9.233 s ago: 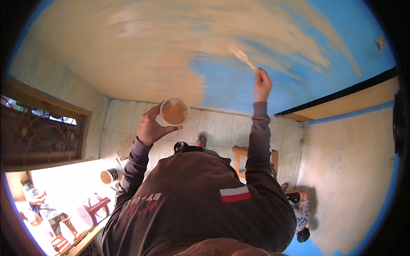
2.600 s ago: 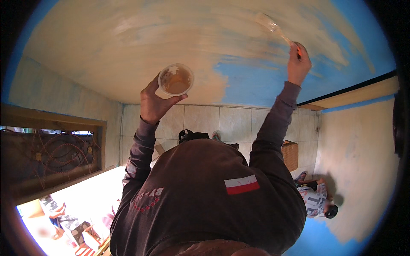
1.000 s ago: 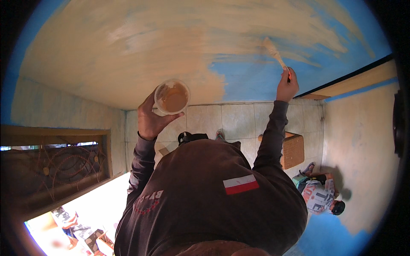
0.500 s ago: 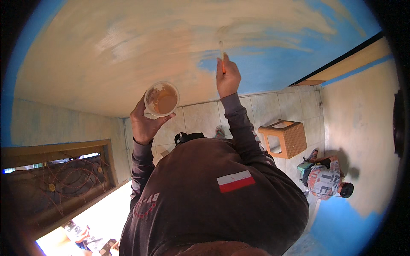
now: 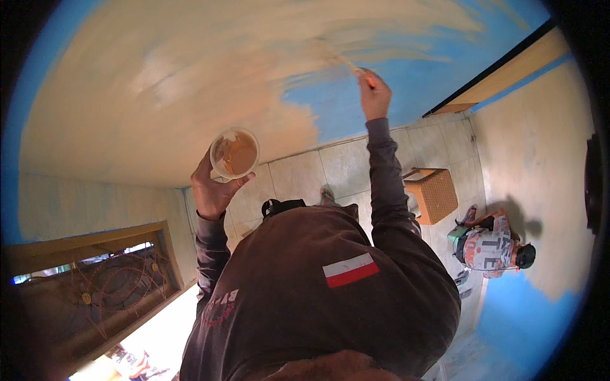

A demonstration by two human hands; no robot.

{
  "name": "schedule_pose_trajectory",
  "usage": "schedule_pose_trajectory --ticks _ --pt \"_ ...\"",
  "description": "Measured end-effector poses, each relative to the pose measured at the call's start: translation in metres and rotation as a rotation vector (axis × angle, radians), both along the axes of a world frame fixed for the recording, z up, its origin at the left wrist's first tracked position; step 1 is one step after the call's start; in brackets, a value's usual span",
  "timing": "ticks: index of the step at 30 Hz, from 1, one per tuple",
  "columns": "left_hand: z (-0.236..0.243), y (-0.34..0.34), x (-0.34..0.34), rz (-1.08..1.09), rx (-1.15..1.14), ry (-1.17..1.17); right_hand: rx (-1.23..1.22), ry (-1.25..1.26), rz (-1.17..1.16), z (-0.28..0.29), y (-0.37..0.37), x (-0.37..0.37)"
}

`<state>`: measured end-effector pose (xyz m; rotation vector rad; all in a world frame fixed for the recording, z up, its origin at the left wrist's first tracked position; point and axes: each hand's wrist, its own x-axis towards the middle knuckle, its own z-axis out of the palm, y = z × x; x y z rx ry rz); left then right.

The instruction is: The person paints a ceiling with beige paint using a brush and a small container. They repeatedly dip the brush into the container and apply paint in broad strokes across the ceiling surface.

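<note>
My left hand is wrapped round a clear plastic tub with peach-brown paint inside, its mouth facing up. Paint is smeared over the tub's inner wall. Further right and higher, my right hand grips the orange handle of a paintbrush. The brush points up and left, its blurred tip at the wall. That wall is coated in beige-peach paint on the left, with streaks over blue on the right. Whether the bristles touch the surface is hard to make out.
A brown woven-pattern stool stands on the tiled floor to my right. Beyond it another person sits low beside the right wall, which is part beige, part blue. At lower left is a wooden-framed opening with a grille.
My right hand has moved right with the paintbrush, which now tilts further left. The tub in my left hand has shifted slightly left in view. The other person appears a little higher in the picture.
</note>
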<state>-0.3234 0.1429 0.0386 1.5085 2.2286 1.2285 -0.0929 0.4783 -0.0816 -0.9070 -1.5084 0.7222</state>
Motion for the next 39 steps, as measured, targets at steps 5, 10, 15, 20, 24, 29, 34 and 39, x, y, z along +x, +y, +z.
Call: schedule_pose_trajectory --ticks 5,10,15,20,24,29,34,39 --pt "0.011 -0.005 0.002 -0.053 0.004 -0.022 -0.031 0.055 -0.341 0.001 0.014 0.071" --pt "0.018 -0.002 0.005 -0.095 0.056 -0.074 -0.448 0.697 -0.191 -0.028 -0.02 0.114" --pt "0.011 0.005 -0.007 -0.192 -0.046 -0.122 -0.757 1.046 0.034 -0.085 -0.114 0.093" --pt "0.001 0.018 -0.022 -0.377 -0.057 -0.142 -0.83 1.031 0.186 -0.061 -0.202 0.043" --pt "-0.001 0.033 -0.026 -0.517 -0.097 -0.141 -0.862 1.011 0.224 -0.041 -0.228 0.02" --pt "-0.005 0.046 -0.029 -0.663 -0.05 -0.156 -0.893 0.889 0.181 -0.008 -0.246 0.005" --pt "-0.008 0.041 -0.029 -0.778 -0.119 -0.196 -0.912 0.717 0.156 -0.009 -0.28 -0.024" --pt "-0.009 0.035 -0.041 -0.877 -0.192 -0.279 -0.925 0.465 -0.039 -0.024 -0.316 -0.04"
